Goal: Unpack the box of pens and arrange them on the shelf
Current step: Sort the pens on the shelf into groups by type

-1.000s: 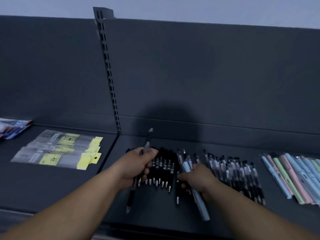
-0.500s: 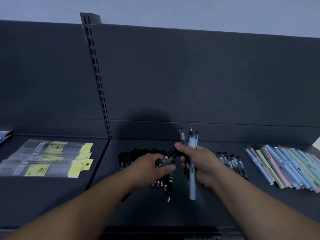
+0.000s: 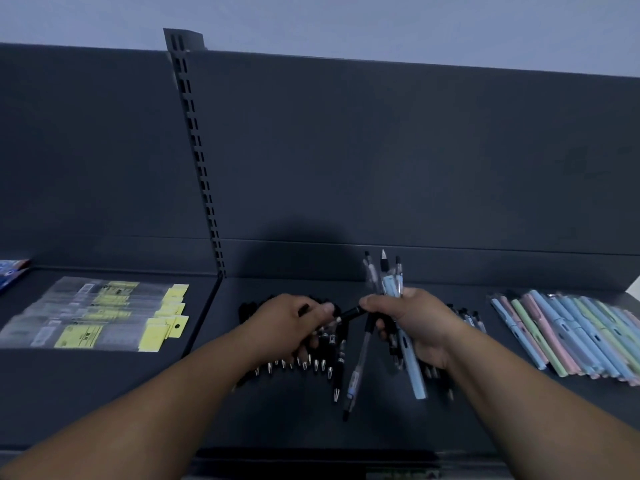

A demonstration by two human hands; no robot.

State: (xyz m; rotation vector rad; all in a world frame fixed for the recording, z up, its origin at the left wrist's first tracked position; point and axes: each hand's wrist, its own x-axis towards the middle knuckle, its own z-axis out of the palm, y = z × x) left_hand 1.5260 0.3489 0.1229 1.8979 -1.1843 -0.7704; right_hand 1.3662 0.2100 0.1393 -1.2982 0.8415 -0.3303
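— What's in the left hand (image 3: 294, 320)?
— One black pen (image 3: 349, 312), pinched in curled fingers above the black row (image 3: 341, 355) on the shelf (image 3: 277, 420), its end by the right thumb.
— And the right hand (image 3: 415, 323)?
— Fingers wrapped round a bundle (image 3: 389, 284) of mixed pens, held steeply, just right of the black row.
— Anything else?
— Pastel pens (image 3: 571, 334) well right of the row; yellow-tagged packets (image 3: 97, 313) well left.

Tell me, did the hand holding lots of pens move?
Yes. The right hand has risen off the shelf, lifting its bunch of pens up toward the back panel.
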